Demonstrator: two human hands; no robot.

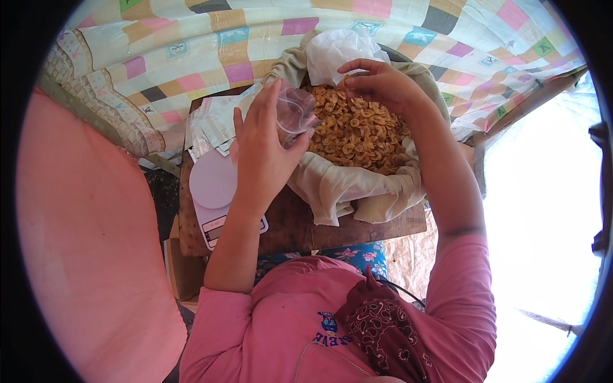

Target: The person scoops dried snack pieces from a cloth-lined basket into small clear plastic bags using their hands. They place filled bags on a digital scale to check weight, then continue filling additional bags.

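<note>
Under right fingers: chip heap in cloth-lined basket, fingertips curled, pinching at top chips. Left hand grips small clear bag, mouth toward heap, just left of it. Right hand nearer chips. Scale on table, below left wrist.

a white kitchen scale sits on a wooden board before a patchwork quilt.

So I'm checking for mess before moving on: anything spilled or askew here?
Nothing stands out. The chips all lie inside the cloth-lined basket, the left hand holds the clear bag, and the scale sits flat.
</note>
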